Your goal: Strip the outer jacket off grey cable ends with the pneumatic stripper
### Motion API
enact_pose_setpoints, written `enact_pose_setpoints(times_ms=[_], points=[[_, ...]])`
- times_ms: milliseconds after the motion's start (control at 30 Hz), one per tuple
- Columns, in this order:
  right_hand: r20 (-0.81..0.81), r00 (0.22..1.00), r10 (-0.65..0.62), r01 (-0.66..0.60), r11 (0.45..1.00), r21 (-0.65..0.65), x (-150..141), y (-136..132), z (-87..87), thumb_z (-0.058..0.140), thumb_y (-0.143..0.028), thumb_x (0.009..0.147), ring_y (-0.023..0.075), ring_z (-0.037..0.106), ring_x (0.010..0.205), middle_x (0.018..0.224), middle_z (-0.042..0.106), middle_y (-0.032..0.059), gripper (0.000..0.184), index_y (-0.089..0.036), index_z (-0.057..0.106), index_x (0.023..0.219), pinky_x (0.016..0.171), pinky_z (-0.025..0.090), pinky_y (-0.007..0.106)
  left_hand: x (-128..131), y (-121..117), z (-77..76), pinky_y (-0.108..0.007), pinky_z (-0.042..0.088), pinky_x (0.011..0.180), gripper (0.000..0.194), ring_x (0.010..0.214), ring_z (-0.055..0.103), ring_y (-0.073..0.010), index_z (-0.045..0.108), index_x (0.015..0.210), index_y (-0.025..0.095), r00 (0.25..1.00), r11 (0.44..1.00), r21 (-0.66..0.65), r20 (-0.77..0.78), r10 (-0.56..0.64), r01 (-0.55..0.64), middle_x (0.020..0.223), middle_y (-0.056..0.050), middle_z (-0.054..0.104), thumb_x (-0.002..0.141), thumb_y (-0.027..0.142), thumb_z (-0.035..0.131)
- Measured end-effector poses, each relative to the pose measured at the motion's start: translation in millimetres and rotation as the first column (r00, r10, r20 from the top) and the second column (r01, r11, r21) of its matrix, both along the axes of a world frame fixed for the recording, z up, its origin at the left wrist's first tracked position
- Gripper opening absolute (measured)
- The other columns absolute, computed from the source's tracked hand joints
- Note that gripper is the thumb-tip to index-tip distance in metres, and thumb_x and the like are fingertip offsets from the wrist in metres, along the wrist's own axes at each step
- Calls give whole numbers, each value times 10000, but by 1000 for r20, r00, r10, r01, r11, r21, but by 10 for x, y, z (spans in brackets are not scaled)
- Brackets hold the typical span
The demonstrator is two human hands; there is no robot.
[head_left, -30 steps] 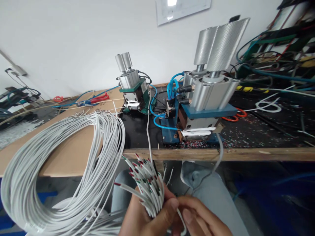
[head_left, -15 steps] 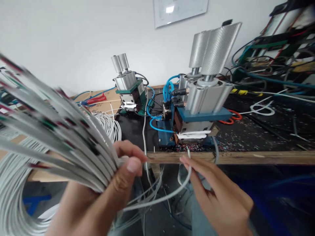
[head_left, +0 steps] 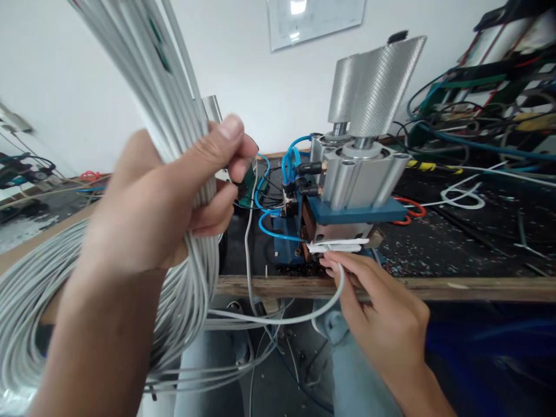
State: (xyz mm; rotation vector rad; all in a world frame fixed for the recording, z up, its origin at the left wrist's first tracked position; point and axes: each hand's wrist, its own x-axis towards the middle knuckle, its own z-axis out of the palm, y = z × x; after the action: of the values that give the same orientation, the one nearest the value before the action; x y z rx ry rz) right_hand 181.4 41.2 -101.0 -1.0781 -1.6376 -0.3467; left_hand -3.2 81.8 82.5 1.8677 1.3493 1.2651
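Note:
My left hand (head_left: 191, 174) is wrapped around a thick bundle of grey cables (head_left: 152, 87), whose upper ends rise out of the top left. Below the fist the bundle hangs down into a loose coil. Between thumb and fingers, my right hand (head_left: 377, 307) pinches a single grey cable (head_left: 334, 298) close to its end. That end is at the white-wrapped jaws (head_left: 339, 246) of a pneumatic press (head_left: 365, 179) with a blue plate and two knurled silver cylinders; the tip itself is hidden. From the right hand the cable curves back left toward the coil.
Coiled cable (head_left: 39, 278) covers the bench's left side. A smaller press (head_left: 249, 188) stands partly hidden behind my left hand. Blue air hoses (head_left: 264, 217) run beside the large press. Colored scraps litter the black bench top (head_left: 438, 246); its wooden edge (head_left: 478, 289) lies in front.
My left hand has risen with the cable bundle, which now stands more upright. My right hand has brought the cable end forward and up to the press jaws.

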Motion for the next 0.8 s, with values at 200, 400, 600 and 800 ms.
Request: enact_pose_setpoints(times_ms=[200,400,600,800], points=[[14,999,46,-45,999,-20,19,12,-12,586,36,906,123,723,965,1058,747,74,308,-112,663,1165,968,552,225,-253,500,-407,-148,197,302,402,300,260,2,557,745,110,743,866,-190,616,-262,463,658,38,463,1066,185,327],[27,1000,-10,10,1000,11,-6,10,-18,613,57,880,96,724,921,1015,756,70,279,-89,682,1108,938,549,173,-290,813,-692,-163,167,295,519,276,249,-13,493,651,126,698,793,-341,702,-143,505,560,55,390,1090,206,226],[21,999,-26,26,1000,-7,-11,2,-44,615,24,897,90,725,887,1002,761,53,261,-116,682,1107,903,560,177,-286,880,-636,-180,154,280,556,260,245,-25,471,600,133,672,783,-348,731,-117,515,520,60,357,1095,247,244],[27,998,-49,49,999,-3,-20,7,-38,621,13,896,116,728,897,1015,764,39,301,-167,674,1131,876,590,231,-585,1109,-780,-157,239,291,516,292,280,-19,479,645,130,651,750,-432,759,2,502,534,72,360,1097,189,238]])
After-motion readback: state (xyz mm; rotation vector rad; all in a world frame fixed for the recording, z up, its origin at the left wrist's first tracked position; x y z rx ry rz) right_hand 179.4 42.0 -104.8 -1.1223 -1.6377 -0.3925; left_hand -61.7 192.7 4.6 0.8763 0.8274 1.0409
